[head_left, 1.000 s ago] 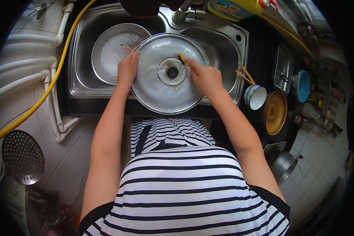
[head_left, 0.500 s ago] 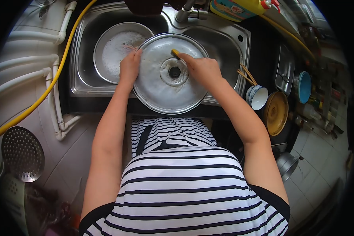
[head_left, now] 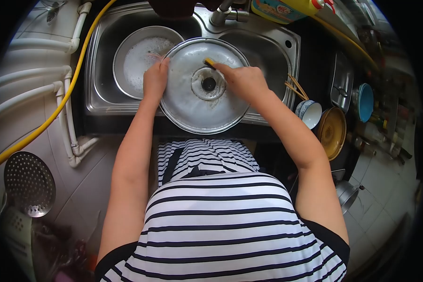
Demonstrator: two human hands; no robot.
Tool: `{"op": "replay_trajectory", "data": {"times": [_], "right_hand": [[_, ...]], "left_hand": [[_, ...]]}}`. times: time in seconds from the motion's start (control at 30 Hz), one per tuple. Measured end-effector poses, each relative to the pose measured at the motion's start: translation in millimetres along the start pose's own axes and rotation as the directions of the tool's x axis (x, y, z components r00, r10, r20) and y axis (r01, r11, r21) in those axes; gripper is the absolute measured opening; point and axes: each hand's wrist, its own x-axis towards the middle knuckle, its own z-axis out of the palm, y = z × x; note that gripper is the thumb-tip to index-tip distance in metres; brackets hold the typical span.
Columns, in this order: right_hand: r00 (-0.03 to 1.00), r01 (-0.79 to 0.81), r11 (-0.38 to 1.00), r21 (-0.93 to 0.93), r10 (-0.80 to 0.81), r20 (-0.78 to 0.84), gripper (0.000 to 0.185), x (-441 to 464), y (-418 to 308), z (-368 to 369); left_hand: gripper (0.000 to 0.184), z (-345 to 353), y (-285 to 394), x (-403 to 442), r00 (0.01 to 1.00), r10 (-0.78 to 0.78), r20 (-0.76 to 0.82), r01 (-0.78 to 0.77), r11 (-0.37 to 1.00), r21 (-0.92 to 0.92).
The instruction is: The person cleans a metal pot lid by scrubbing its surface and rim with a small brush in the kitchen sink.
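Note:
A round metal lid [head_left: 188,103] with a black knob [head_left: 208,84] is held over the front of the double sink. My left hand [head_left: 155,81] grips the lid's left edge, its fingers partly hidden. Between the fingers of my right hand [head_left: 246,83] is a small yellow and dark scrubber [head_left: 209,62], pressed on the lid above the knob. Brownish marks show around the knob. Behind the lid's left side, a metal basin [head_left: 121,63] with foamy water sits in the left sink bowl.
Right of the sink [head_left: 96,107] are chopsticks [head_left: 297,88], white bowls [head_left: 311,116], a brown lid [head_left: 332,134] and a blue bowl [head_left: 365,102]. A yellow bottle [head_left: 286,10] stands behind, by the faucet [head_left: 219,16]. A yellow hose [head_left: 63,101] runs along the left.
Compared with a second ago, my right hand and the scrubber have moved slightly left and up across the lid. My left hand keeps its grip on the edge.

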Motion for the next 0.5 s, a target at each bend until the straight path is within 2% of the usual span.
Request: {"op": "replay_trajectory", "data": {"times": [0.13,0.2,0.33,0.43,0.47,0.5], "right_hand": [[0.992,-0.025,0.998,-0.050,0.031,0.121,0.036,-36.2,16.4,-23.6],[0.978,-0.037,0.995,-0.096,0.056,0.199,0.036,-35.8,11.6,-29.6],[0.991,-0.005,0.999,-0.048,0.011,0.135,0.044,1.6,1.4,-12.5],[1.000,0.006,1.000,0.014,-0.007,0.030,0.034,2.4,-4.3,-7.6],[1.000,0.004,1.000,0.009,-0.004,0.031,0.034,-5.8,-3.5,-13.6],[0.986,-0.062,0.997,-0.044,0.068,0.151,0.040,-20.1,-1.8,-24.2]], "left_hand": [[0.047,-1.5,1.6,4.3,0.995,-0.072,0.063,0.072,0.997,0.005],[0.046,7.3,-7.4,2.0,0.997,0.054,-0.048,-0.056,0.998,-0.034],[0.047,5.0,-3.9,3.5,1.000,0.016,-0.024,-0.016,0.999,-0.037],[0.047,3.4,-2.4,-1.1,1.000,0.024,-0.019,-0.025,0.999,-0.039],[0.047,1.7,0.5,-1.8,1.000,-0.006,0.000,0.006,0.999,-0.035],[0.047,0.0,3.9,0.2,0.999,-0.033,0.015,0.033,0.999,-0.030]]}}
